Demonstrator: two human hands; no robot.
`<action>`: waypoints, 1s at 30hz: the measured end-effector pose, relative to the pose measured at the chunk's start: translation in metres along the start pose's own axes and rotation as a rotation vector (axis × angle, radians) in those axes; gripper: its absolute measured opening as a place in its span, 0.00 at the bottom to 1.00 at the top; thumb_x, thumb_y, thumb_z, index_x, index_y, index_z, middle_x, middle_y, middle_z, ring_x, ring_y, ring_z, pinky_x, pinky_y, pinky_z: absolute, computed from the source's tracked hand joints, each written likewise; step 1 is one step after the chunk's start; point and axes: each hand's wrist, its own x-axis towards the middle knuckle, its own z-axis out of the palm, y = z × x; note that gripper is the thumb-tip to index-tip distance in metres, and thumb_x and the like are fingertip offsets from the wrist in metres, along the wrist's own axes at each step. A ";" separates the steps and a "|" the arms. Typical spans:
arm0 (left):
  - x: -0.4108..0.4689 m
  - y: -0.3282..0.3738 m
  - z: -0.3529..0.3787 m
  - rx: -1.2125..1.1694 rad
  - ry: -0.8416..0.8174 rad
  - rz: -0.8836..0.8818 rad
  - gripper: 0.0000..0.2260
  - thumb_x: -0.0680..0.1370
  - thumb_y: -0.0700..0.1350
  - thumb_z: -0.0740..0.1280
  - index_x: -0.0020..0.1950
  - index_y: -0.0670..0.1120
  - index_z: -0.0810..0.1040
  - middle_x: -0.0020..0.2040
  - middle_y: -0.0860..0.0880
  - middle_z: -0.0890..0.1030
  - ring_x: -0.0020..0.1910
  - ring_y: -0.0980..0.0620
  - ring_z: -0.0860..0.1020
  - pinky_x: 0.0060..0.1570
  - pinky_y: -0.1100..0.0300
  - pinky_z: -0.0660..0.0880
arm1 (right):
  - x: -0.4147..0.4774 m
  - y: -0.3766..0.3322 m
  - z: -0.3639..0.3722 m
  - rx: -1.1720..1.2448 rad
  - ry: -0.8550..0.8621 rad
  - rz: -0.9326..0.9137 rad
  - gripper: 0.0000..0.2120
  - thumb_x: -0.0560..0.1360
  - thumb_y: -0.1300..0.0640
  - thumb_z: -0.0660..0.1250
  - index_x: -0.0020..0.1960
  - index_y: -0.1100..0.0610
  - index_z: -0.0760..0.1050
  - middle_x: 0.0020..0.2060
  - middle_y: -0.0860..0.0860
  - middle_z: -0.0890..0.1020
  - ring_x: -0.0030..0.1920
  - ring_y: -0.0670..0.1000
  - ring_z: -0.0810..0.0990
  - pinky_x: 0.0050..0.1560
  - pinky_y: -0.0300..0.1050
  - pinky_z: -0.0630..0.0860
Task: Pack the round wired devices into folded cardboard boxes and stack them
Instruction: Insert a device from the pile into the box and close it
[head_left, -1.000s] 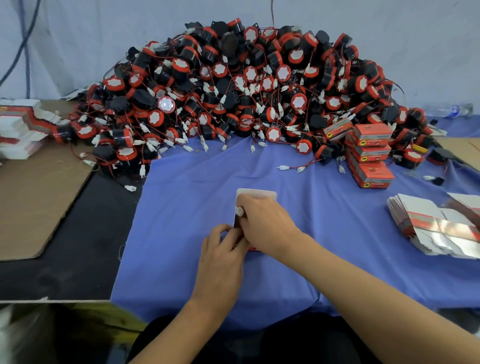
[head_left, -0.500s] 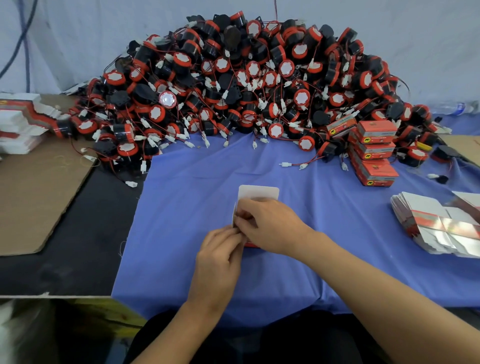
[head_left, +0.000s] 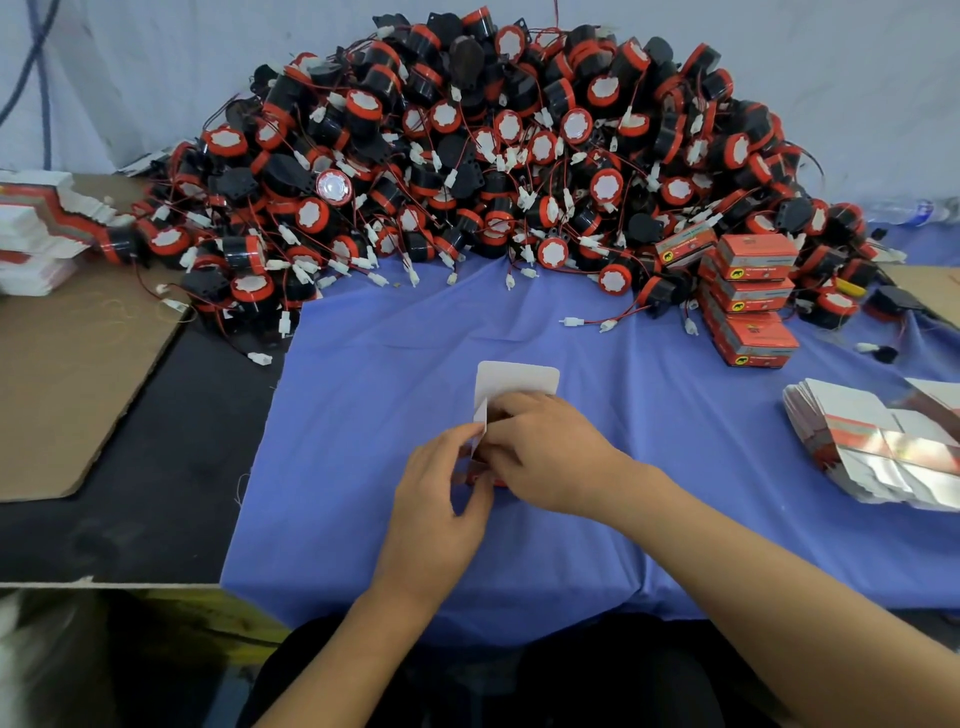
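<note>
A small cardboard box (head_left: 515, 379) lies on the blue cloth (head_left: 675, 441) in front of me, its white top flap standing open at the far end. My left hand (head_left: 441, 493) pinches the box's white side flap at its left edge. My right hand (head_left: 545, 457) covers the box from the right, fingers curled over its open end. What is inside the box is hidden by my hands. A big heap of round black and red wired devices (head_left: 493, 156) fills the back of the table. Closed red boxes (head_left: 748, 301) stand stacked at the right of the heap.
Flat unfolded box blanks (head_left: 878, 447) lie fanned out at the right edge. More blanks (head_left: 36, 234) are piled at the far left beside a brown cardboard sheet (head_left: 72, 364). Loose white connectors on red wires (head_left: 587, 323) trail onto the cloth. A bare black tabletop (head_left: 156, 467) lies left of the cloth.
Both hands stay on the box. My left hand's fingers have slid up to the side flap, and the right hand has settled lower over the open end.
</note>
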 end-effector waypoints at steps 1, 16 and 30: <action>0.001 -0.001 -0.001 -0.012 -0.001 -0.015 0.19 0.78 0.36 0.72 0.66 0.51 0.78 0.59 0.55 0.80 0.56 0.57 0.81 0.54 0.65 0.78 | -0.003 0.001 0.002 0.126 0.102 0.025 0.10 0.79 0.61 0.65 0.49 0.55 0.85 0.53 0.48 0.78 0.54 0.51 0.77 0.56 0.47 0.74; 0.001 -0.004 0.004 0.213 -0.039 0.082 0.10 0.82 0.41 0.67 0.63 0.49 0.80 0.61 0.57 0.77 0.62 0.53 0.77 0.58 0.52 0.79 | -0.041 0.000 0.053 1.131 0.775 0.595 0.14 0.86 0.65 0.57 0.62 0.49 0.74 0.56 0.46 0.81 0.56 0.44 0.80 0.63 0.45 0.76; 0.004 -0.006 0.001 0.012 0.039 -0.017 0.15 0.81 0.47 0.70 0.65 0.58 0.73 0.52 0.59 0.79 0.51 0.55 0.79 0.49 0.58 0.77 | -0.040 0.004 0.054 1.056 0.538 0.489 0.13 0.83 0.64 0.63 0.62 0.49 0.77 0.59 0.52 0.81 0.60 0.52 0.82 0.62 0.60 0.79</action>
